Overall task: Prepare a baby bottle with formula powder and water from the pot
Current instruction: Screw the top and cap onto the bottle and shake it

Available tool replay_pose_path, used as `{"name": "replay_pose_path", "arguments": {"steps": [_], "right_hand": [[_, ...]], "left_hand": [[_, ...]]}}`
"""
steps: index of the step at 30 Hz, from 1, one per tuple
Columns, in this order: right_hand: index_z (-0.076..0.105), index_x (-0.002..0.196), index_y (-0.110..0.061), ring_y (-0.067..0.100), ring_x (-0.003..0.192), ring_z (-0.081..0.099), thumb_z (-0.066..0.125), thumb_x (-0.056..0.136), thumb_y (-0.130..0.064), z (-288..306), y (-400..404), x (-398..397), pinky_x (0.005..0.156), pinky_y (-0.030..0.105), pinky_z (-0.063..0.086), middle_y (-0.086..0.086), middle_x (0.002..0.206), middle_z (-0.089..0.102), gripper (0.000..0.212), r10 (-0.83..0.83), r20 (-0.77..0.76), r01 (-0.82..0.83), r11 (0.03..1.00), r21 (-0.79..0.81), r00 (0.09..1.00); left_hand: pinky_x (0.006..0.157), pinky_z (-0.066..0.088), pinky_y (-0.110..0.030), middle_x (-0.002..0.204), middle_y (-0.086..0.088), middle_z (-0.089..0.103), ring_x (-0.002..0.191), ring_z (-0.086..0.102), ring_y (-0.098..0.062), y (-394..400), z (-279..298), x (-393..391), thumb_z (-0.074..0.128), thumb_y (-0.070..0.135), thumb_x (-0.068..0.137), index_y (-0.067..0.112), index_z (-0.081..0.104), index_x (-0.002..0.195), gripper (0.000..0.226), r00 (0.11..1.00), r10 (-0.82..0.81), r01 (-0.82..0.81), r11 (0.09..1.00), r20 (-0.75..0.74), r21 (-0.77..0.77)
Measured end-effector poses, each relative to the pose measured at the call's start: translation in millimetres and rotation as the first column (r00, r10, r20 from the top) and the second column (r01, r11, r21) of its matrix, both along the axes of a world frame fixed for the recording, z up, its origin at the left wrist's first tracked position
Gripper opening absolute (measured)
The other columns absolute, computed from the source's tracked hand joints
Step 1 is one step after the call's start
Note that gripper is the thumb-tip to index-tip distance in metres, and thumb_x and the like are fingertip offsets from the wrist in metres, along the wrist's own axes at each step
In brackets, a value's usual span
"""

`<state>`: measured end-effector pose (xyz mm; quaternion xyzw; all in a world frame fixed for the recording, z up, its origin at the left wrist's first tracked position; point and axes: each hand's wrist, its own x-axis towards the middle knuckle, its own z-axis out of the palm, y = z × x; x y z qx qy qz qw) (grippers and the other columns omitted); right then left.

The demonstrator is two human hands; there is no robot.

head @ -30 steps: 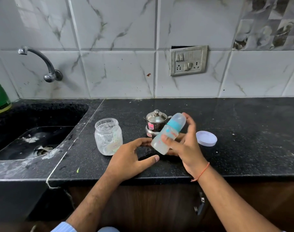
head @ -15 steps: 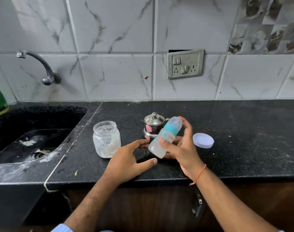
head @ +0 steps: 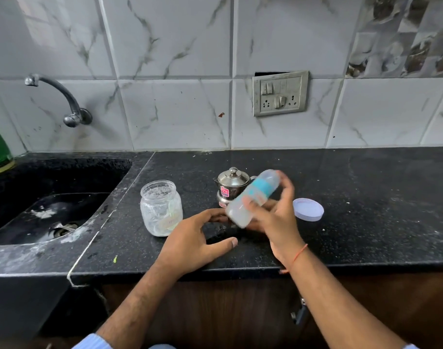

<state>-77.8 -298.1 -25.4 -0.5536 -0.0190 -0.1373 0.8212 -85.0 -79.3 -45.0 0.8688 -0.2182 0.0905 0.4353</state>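
Nearest the lower edge of the frame, two forearms reach up over the front lip of the black bench [head: 366,222]. At centre, the left hand [head: 192,240] rests on the bench with its fingers loosely spread and holding nothing, its fingertips close to the base of the baby bottle [head: 250,197]. Just right of it, the right hand [head: 276,217] has its fingers wrapped round the bottle, which is capped, tilted with its top toward the upper right, and blurred; cloudy liquid shows in its lower part. My reading is that powder and water are already in and the mixing shake is under way. Left of centre stands an open glass jar [head: 161,209], its white lid [head: 308,209] lying right of the hands. Behind the bottle sits the small steel pot [head: 229,188], lid on. Farther back, at left, are the sink [head: 51,212] and a wall tap [head: 64,100]; a switch plate [head: 280,93] is on the tiled wall. Next would likely come setting the bottle upright on the bench, keeping the grip firm so it does not slip.
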Motion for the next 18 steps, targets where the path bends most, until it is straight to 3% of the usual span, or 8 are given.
{"name": "replay_pose_path", "arguments": {"steps": [2,5,7,9,10,13,16,18], "right_hand": [[0.033,0.149,-0.036,0.038,0.106,0.078,0.078,0.094,-0.006,1,-7,3,0.071,0.054,0.066,0.012,0.126,0.073,0.077,-0.104,-0.026,0.107,0.978,0.18,0.994],[0.036,0.147,-0.04,0.04,0.104,0.078,0.081,0.09,-0.003,1,-4,-1,0.069,0.054,0.065,0.019,0.122,0.074,0.082,0.093,-0.019,-0.094,0.994,-0.05,0.995],[0.037,0.147,-0.04,0.037,0.104,0.078,0.082,0.088,0.0,-1,0,-1,0.069,0.054,0.065,0.011,0.113,0.078,0.083,0.075,-0.02,-0.077,0.994,-0.073,0.997],[0.034,0.147,-0.038,0.037,0.105,0.078,0.079,0.093,-0.005,-1,-6,4,0.069,0.054,0.065,0.008,0.121,0.076,0.077,-0.066,-0.036,0.07,0.989,0.127,0.997],[0.034,0.146,-0.039,0.039,0.106,0.078,0.078,0.094,-0.007,-1,-9,6,0.07,0.055,0.065,0.012,0.127,0.073,0.075,-0.065,-0.051,0.072,0.985,0.156,0.997],[0.038,0.144,-0.042,0.038,0.105,0.078,0.081,0.089,-0.001,-3,-6,-1,0.067,0.052,0.065,0.017,0.121,0.075,0.081,0.106,-0.026,-0.108,0.99,-0.086,0.994],[0.035,0.145,-0.04,0.032,0.106,0.078,0.079,0.093,-0.005,-2,-8,1,0.068,0.051,0.065,0.008,0.123,0.073,0.077,-0.065,-0.016,0.066,0.996,0.061,0.998],[0.034,0.145,-0.041,0.037,0.109,0.076,0.078,0.094,-0.005,-2,-10,3,0.07,0.055,0.065,0.013,0.126,0.071,0.077,-0.023,-0.019,0.023,0.999,0.022,1.0]], "left_hand": [[0.061,0.044,-0.008,0.128,0.032,0.075,0.06,0.061,0.005,-1,0,-1,0.092,0.053,0.084,0.039,0.066,0.145,0.068,1.0,0.0,0.0,1.0,-0.002,-0.001],[0.061,0.044,-0.007,0.128,0.028,0.076,0.085,0.065,-0.003,-2,0,-3,0.093,0.052,0.083,0.036,0.067,0.146,0.07,1.0,0.011,-0.011,1.0,0.023,0.008],[0.06,0.043,-0.008,0.127,0.028,0.076,0.065,0.065,-0.001,-1,-1,0,0.093,0.052,0.083,0.037,0.067,0.146,0.07,1.0,0.006,-0.006,1.0,0.016,0.007],[0.058,0.042,-0.009,0.128,0.032,0.074,0.05,0.054,0.001,-1,-2,1,0.092,0.056,0.083,0.038,0.065,0.147,0.072,1.0,-0.004,0.004,1.0,0.01,-0.001],[0.058,0.041,-0.009,0.128,0.033,0.074,0.049,0.053,0.003,-1,-3,1,0.092,0.056,0.084,0.038,0.065,0.147,0.071,1.0,-0.005,0.005,1.0,0.009,-0.003],[0.058,0.042,-0.009,0.128,0.032,0.074,0.053,0.055,0.009,-2,-1,0,0.093,0.052,0.083,0.04,0.065,0.146,0.07,1.0,-0.007,0.007,1.0,0.003,0.001],[0.058,0.042,-0.009,0.129,0.032,0.074,0.053,0.054,0.009,-2,-2,1,0.093,0.054,0.083,0.038,0.065,0.147,0.072,1.0,-0.013,0.013,1.0,-0.001,0.007],[0.059,0.043,-0.009,0.128,0.031,0.074,0.057,0.056,0.015,-2,-1,-1,0.094,0.052,0.083,0.038,0.065,0.146,0.071,1.0,-0.005,0.005,1.0,-0.002,0.004]]}}
